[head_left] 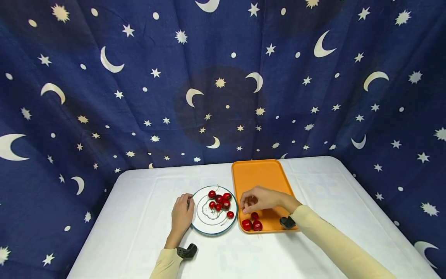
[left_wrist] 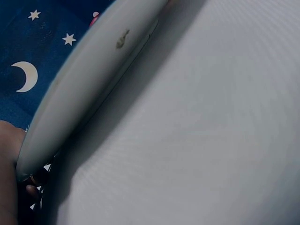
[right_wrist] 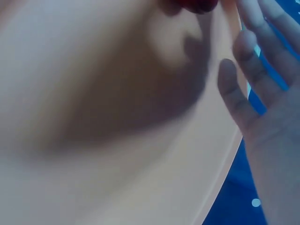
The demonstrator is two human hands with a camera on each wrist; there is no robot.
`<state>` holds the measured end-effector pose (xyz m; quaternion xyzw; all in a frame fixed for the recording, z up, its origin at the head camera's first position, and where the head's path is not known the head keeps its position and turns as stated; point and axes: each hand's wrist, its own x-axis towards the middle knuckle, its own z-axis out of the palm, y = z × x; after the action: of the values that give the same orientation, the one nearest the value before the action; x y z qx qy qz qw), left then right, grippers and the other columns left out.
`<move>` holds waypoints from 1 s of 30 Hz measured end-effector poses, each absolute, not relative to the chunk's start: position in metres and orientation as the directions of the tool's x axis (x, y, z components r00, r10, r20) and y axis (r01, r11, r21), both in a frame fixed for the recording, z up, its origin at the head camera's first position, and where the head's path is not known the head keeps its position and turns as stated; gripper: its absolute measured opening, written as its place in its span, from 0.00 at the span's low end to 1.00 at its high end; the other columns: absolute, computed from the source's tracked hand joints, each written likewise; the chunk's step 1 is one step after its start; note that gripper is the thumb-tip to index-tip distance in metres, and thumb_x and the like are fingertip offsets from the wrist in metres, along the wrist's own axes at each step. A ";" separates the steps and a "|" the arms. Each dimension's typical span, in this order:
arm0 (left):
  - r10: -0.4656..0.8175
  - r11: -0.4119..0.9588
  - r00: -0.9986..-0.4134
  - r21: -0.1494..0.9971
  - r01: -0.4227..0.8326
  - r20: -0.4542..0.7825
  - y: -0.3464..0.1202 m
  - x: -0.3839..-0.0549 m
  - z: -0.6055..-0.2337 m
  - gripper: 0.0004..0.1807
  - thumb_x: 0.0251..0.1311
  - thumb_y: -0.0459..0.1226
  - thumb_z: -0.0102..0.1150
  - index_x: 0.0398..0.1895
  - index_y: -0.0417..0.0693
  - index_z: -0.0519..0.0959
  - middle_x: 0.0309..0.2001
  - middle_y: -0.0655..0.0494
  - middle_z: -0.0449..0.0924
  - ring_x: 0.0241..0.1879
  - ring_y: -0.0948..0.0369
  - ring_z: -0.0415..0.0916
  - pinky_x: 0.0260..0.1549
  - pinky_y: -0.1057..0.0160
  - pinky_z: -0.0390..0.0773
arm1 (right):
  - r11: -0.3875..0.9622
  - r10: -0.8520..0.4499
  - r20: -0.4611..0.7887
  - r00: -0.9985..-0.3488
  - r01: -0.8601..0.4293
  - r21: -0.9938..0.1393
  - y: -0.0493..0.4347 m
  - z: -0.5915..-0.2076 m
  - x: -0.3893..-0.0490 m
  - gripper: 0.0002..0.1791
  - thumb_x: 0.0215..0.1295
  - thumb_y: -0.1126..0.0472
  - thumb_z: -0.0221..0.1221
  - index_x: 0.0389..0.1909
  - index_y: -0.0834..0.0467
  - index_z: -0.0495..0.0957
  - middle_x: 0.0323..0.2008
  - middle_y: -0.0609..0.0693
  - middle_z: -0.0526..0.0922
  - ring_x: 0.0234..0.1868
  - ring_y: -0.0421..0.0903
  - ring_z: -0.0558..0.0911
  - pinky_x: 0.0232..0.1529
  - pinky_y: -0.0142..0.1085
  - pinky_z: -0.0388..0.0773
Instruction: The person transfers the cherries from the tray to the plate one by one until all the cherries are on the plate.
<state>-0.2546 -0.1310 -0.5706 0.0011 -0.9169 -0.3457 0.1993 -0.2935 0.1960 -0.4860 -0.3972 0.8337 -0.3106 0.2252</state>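
A round white plate (head_left: 203,226) with a dark rim stands near the middle of the table and bears several shiny red cherries (head_left: 226,204), some with thin stems. My left hand (head_left: 182,216) grips the plate's left edge; in the left wrist view, its skin shows above and below the rim. Over the orange tray (head_left: 256,172), just right of the plate, hovers my right hand (head_left: 262,198), its fingers loosely bent with nothing seen held. Three cherries (head_left: 257,225) lie at the tray's near left corner. Red fruit (right_wrist: 200,4) peeks in at the right wrist view's top edge.
A white cloth covers the table (head_left: 139,232). Behind it hangs a dark blue curtain (head_left: 223,46) printed with moons and stars. The plate and the tray stand almost side by side. Each wrist wears a black camera (head_left: 187,251).
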 end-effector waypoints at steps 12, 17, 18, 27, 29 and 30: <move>-0.137 0.761 -0.920 0.634 0.140 0.368 -0.132 -0.255 -0.572 0.14 0.73 0.37 0.51 0.50 0.38 0.82 0.44 0.44 0.85 0.49 0.48 0.80 0.52 0.45 0.78 | 0.591 -0.771 -0.291 -0.567 -0.464 -0.660 0.194 -0.487 -0.280 0.18 0.51 0.49 0.78 0.40 0.49 0.84 0.35 0.43 0.84 0.38 0.35 0.77 0.45 0.27 0.74; -0.137 0.763 -0.916 0.630 0.144 0.376 -0.132 -0.255 -0.571 0.13 0.73 0.37 0.51 0.50 0.38 0.82 0.45 0.44 0.85 0.48 0.48 0.80 0.51 0.45 0.78 | 0.603 -0.769 -0.302 -0.563 -0.485 -0.633 0.193 -0.487 -0.278 0.17 0.51 0.50 0.78 0.39 0.47 0.84 0.34 0.41 0.84 0.38 0.34 0.76 0.46 0.27 0.74; -0.138 0.762 -0.916 0.631 0.145 0.376 -0.132 -0.255 -0.571 0.13 0.73 0.36 0.52 0.50 0.38 0.82 0.45 0.44 0.85 0.48 0.48 0.80 0.51 0.45 0.78 | 0.605 -0.769 -0.301 -0.564 -0.489 -0.629 0.193 -0.487 -0.278 0.17 0.51 0.49 0.78 0.39 0.47 0.84 0.34 0.41 0.84 0.39 0.34 0.76 0.47 0.27 0.74; -0.136 0.758 -0.918 0.636 0.146 0.373 -0.133 -0.255 -0.573 0.13 0.73 0.37 0.51 0.49 0.38 0.82 0.44 0.44 0.85 0.48 0.48 0.80 0.51 0.45 0.78 | 0.598 -0.776 -0.292 -0.559 -0.503 -0.624 0.195 -0.489 -0.279 0.13 0.57 0.49 0.75 0.40 0.46 0.85 0.36 0.39 0.84 0.39 0.34 0.77 0.46 0.27 0.75; -0.135 0.759 -0.917 0.634 0.149 0.376 -0.133 -0.255 -0.572 0.13 0.73 0.37 0.52 0.49 0.38 0.82 0.44 0.44 0.85 0.48 0.48 0.80 0.51 0.45 0.78 | 0.596 -0.775 -0.288 -0.563 -0.499 -0.630 0.196 -0.489 -0.278 0.13 0.57 0.50 0.74 0.40 0.47 0.85 0.37 0.39 0.85 0.39 0.35 0.78 0.46 0.27 0.76; -0.136 0.757 -0.916 0.636 0.150 0.377 -0.133 -0.255 -0.573 0.13 0.72 0.36 0.52 0.49 0.38 0.82 0.44 0.43 0.85 0.48 0.47 0.80 0.51 0.45 0.78 | 0.598 -0.772 -0.287 -0.566 -0.496 -0.630 0.196 -0.489 -0.278 0.13 0.57 0.50 0.74 0.40 0.47 0.84 0.37 0.39 0.85 0.39 0.35 0.78 0.45 0.27 0.75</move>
<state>-0.2554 -0.1329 -0.5727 -0.0037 -0.9147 -0.3484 0.2048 -0.2783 0.1959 -0.4890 -0.3733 0.8494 -0.2484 0.2784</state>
